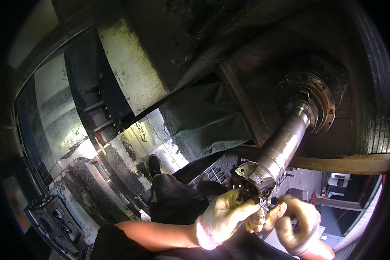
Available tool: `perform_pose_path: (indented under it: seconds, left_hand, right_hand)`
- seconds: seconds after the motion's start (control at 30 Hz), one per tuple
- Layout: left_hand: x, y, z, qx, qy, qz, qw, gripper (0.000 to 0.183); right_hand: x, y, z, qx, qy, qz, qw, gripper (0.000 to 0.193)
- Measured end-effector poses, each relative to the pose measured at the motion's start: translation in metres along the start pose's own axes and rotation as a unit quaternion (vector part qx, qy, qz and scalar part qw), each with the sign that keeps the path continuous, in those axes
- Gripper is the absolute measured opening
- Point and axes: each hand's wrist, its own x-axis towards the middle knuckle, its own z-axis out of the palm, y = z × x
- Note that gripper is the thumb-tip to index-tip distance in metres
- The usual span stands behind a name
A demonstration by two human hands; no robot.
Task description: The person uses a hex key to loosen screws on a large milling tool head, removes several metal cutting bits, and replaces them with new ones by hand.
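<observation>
A milling cutter head (pixel 256 175) with pockets round its rim sits at the near end of a long, shiny steel tool holder (pixel 281 145). The holder slants down from a round spindle flange (pixel 327 106) at the upper right. My left hand (pixel 227 216), in a pale, stained glove, is closed right beside the cutter's lower face. Close by on its right is my right hand (pixel 301 223), gloved too, with fingers curled and pinched together. The fingertips of both hands meet just below the cutter; whatever they hold is too small and hidden to make out.
Dark metal chips lie over the ledges and rails (pixel 110 169) at the left. A dark sheet cover (pixel 203 121) hangs beyond the cutter. A black box-shaped unit (pixel 58 223) stands at the lower left. My shoe (pixel 154 164) shows near the middle, beside a grating (pixel 219 171).
</observation>
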Motion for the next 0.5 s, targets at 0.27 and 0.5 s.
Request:
perform_pose_path:
  seconds: [0.27, 0.5]
  left_hand:
    - [-0.004, -0.004, -0.011, -0.049, -0.052, -0.048, 0.996, 0.025]
    - [-0.002, 0.005, 0.002, -0.051, 0.023, -0.043, 0.998, 0.018]
  right_hand:
    - [-0.014, 0.014, 0.011, 0.094, -0.02, 0.079, 0.992, 0.023]
    - [-0.011, 0.018, 0.018, -0.057, 0.058, -0.115, 0.99, 0.042]
